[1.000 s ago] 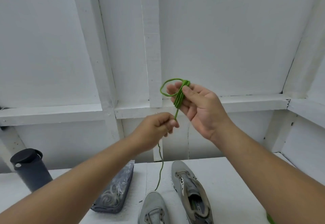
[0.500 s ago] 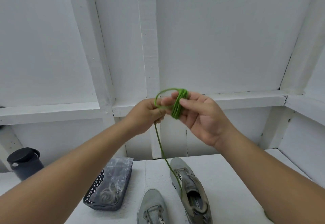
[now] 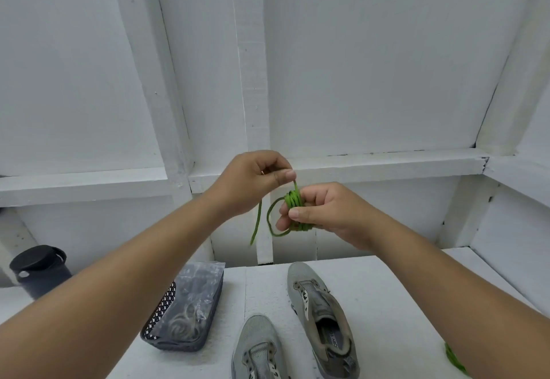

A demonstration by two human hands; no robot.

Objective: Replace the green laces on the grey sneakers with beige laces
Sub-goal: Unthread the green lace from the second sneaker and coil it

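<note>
Two grey sneakers (image 3: 300, 328) sit near on the white worktop (image 3: 387, 283) with no laces in them. So the green ones look to be out, and the beige ones still must go in. To the left, a dark basket (image 3: 183, 319) holds a clear bag of coiled laces (image 3: 181, 326). Farther up, the right hand (image 3: 321, 210) grips a wound-up green lace (image 3: 293, 209), and the left hand (image 3: 256, 182) pinches its loose end in its fingers (image 3: 287, 174).

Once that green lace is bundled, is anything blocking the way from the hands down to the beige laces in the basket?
Nothing solid visible. The beige laces lie in the basket, inside a clear plastic bag that covers them. The left forearm crosses above the basket.
</note>
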